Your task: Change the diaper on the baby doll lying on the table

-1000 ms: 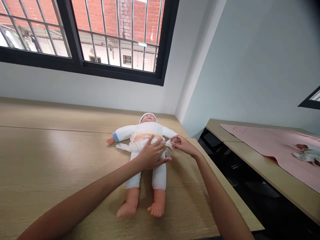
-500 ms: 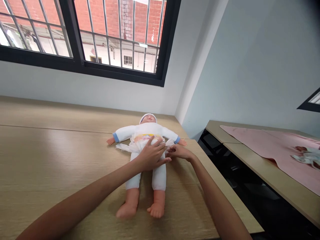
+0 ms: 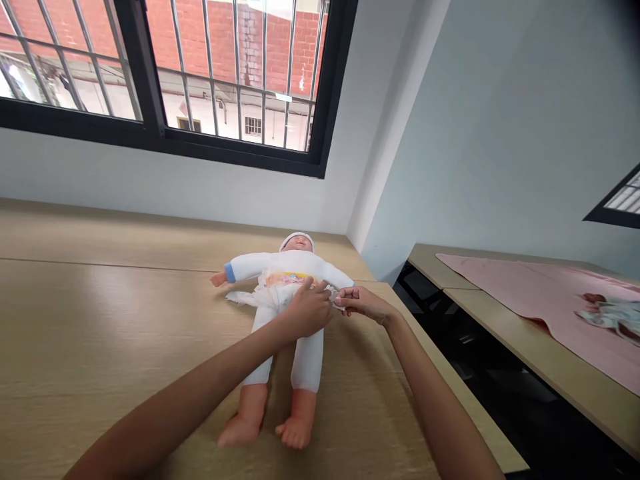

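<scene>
A baby doll (image 3: 306, 363) in a white suit with blue cuffs and a white cap lies on its back, feet toward me. Round its waist is a white diaper (image 3: 280, 293) with a coloured print on the front band; one side flap spreads out on the left. My left hand (image 3: 311, 308) rests over the front of the diaper, its fingers bent onto the edge at the doll's right-hand side in view. Beside it, my right hand (image 3: 361, 301) pinches the diaper's other side flap between thumb and fingers, hiding the doll's hand there.
The doll lies on a wooden table (image 3: 125, 333), whose right edge borders a dark gap. Beyond that gap stands another table (image 3: 425, 257) with a pink cloth (image 3: 525, 287) and another doll (image 3: 610, 313), partly cut off. Behind are a wall and a barred window (image 3: 235, 143).
My left hand's fingers, spread flat before, have curled in at the diaper's edge. My right hand has drawn the side flap slightly outward. The doll's legs have shifted left and toward me.
</scene>
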{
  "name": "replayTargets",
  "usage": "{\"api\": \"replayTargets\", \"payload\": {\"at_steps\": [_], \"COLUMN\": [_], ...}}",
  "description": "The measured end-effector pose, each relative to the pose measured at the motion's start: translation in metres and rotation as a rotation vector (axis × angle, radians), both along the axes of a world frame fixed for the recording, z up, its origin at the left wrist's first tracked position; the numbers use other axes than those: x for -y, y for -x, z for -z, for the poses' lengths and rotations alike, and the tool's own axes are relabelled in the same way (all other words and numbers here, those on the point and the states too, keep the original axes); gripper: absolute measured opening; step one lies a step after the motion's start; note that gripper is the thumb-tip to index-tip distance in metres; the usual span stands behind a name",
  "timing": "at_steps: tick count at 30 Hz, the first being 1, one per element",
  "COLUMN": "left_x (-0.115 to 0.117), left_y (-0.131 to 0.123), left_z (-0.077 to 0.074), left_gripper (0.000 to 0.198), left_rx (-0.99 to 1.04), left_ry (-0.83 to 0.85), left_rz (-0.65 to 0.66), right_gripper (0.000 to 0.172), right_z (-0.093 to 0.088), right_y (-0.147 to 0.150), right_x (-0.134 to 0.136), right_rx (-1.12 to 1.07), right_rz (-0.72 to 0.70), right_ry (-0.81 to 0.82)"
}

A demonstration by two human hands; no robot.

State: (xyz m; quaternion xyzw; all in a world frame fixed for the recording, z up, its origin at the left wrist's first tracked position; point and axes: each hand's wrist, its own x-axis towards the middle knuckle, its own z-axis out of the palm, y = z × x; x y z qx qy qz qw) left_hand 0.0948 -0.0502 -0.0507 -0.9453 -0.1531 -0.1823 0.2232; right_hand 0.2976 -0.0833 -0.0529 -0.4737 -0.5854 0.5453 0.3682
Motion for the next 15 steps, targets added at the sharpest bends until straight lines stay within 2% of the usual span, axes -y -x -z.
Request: {"api": "replayTargets", "payload": {"at_steps": [3, 7, 9, 11, 15], "left_x": [0.006, 0.014, 0.014, 0.013, 0.009], "left_y": [0.002, 0.002, 0.001, 0.001, 0.004], "left_z": [0.001, 0.007, 0.010, 0.012, 0.008], "left_gripper": [0.025, 0.024, 0.027, 0.039, 0.056], "left_rx": [0.042, 0.055, 0.044, 0.037, 0.020], "left_ry": [-0.100, -0.185, -0.138, -0.061, 0.045], "left_rz": [-0.007, 0.061, 0.096, 0.117, 0.147], "right_gripper": [0.030, 0.026, 0.025, 0.024, 0.024], "right_z": [0.003, 0.006, 0.006, 0.006, 0.004], "right_y": [0.004, 0.013, 0.017, 0.020, 0.023], "right_x": [-0.002, -0.006, -0.006, -0.006, -0.005], "right_rx": [-0.123, -0.207, -0.184, -0.131, -0.064], "right_rz": [0.084, 0.171, 0.202, 0.228, 0.253], "right_ry": [0.005, -0.028, -0.063, -0.091, -0.144]}}
